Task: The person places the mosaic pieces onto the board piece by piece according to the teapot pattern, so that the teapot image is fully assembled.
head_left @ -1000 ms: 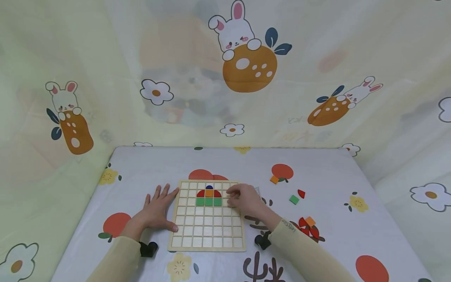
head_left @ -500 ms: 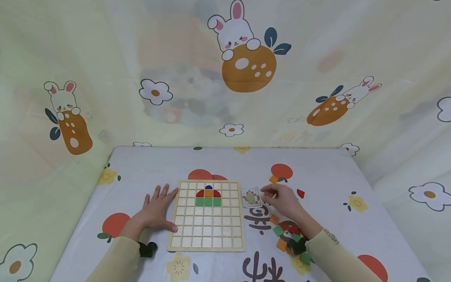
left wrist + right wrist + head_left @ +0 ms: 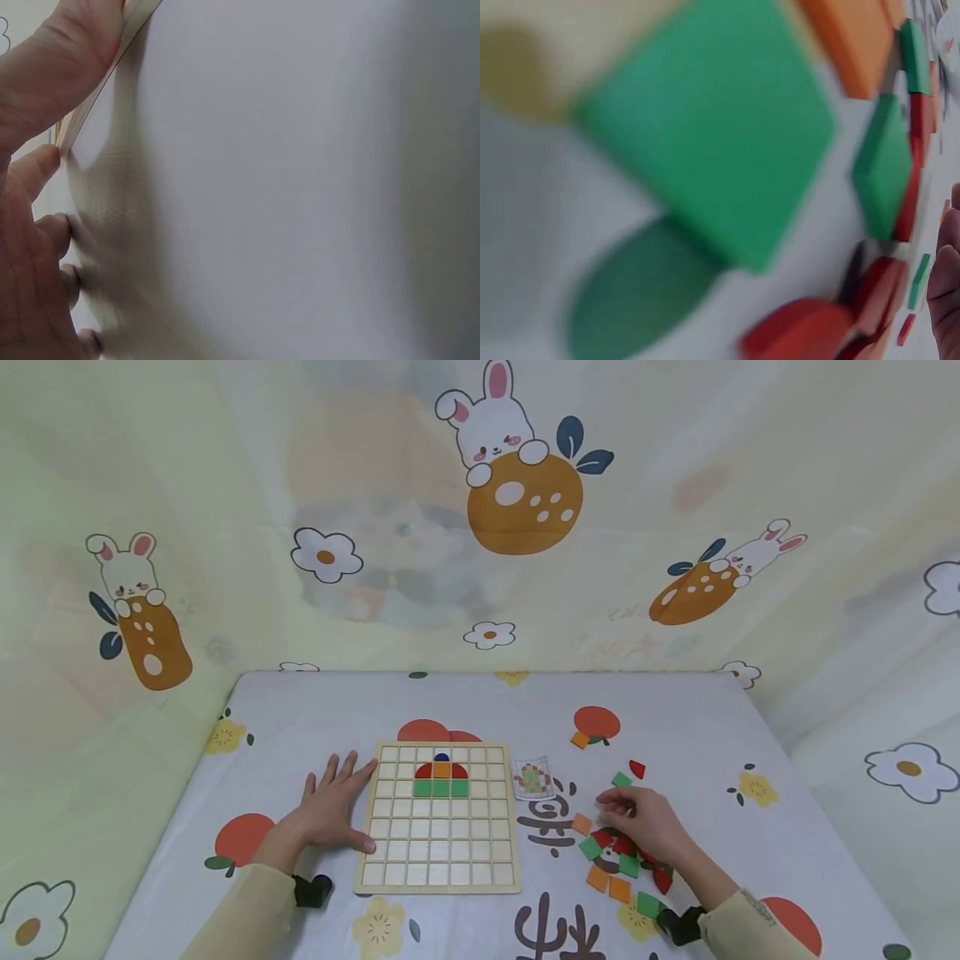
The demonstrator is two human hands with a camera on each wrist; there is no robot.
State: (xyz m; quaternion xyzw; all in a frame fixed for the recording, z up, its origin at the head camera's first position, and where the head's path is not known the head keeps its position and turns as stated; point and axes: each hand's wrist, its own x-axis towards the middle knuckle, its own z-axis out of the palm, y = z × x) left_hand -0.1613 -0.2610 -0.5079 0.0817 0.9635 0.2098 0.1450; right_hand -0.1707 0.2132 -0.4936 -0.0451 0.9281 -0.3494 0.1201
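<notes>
My left hand point(image 3: 325, 814) lies with fingers spread along the left edge of a pale wooden grid board point(image 3: 435, 890); in the left wrist view its thumb point(image 3: 64, 64) and a fingertip touch the board's side. On the board, green squares point(image 3: 442, 787) form a row under red quarter-circle pieces point(image 3: 423, 771), an orange square point(image 3: 442, 769) and a small blue piece point(image 3: 442, 757). My right hand point(image 3: 648, 822) hovers over the far side of a loose pile, fingers loosely bent, with nothing visible between them. Beneath it lie red pieces point(image 3: 622, 845), green squares point(image 3: 589, 847) and orange squares point(image 3: 619, 889).
A small picture card point(image 3: 532, 778) lies against the board's right side. Farther back are a loose orange square point(image 3: 580, 740), a red piece point(image 3: 637, 768) and a green square point(image 3: 622, 779). A printed cloth covers the table point(image 3: 315, 710), with a curtain behind it.
My right hand has moved from above the board's right side, past the card, to the loose pieces, uncovering the card. The left hand stays at the board's edge.
</notes>
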